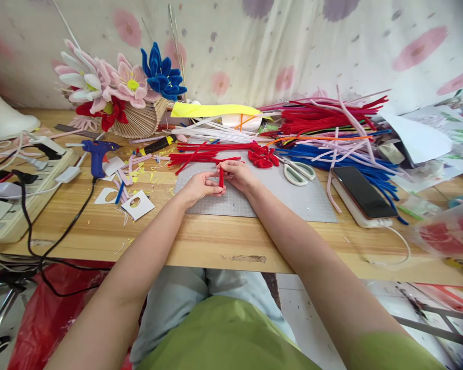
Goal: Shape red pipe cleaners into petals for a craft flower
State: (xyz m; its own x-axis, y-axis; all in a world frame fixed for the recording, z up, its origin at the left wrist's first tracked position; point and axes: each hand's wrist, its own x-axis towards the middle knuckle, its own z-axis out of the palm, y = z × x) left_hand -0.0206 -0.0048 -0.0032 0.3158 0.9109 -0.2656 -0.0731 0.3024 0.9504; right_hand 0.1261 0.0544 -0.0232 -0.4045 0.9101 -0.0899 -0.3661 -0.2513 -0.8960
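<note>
A short red pipe cleaner piece [221, 177] stands upright between my two hands, above the grey cutting mat [293, 205]. My left hand [202, 186] is closed on its lower part, thumb and fingers pinching it. At its upper end, the fingertips of my right hand [237, 173] press together on it. Just beyond my hands lie loose red pipe cleaners [200, 154]. To the right of them sits a small pile of bent red petal shapes [261, 156]. Scissors with pale green handles [299, 173] rest on the mat beside that pile.
A blue glue gun [97, 155] with a black cord and a power strip [42, 190] are on the left. Fuzzy flowers [129, 85] stand at the back left. Bundles of red [324, 117] and blue pipe cleaners [370, 164] lie right, near a phone [364, 192].
</note>
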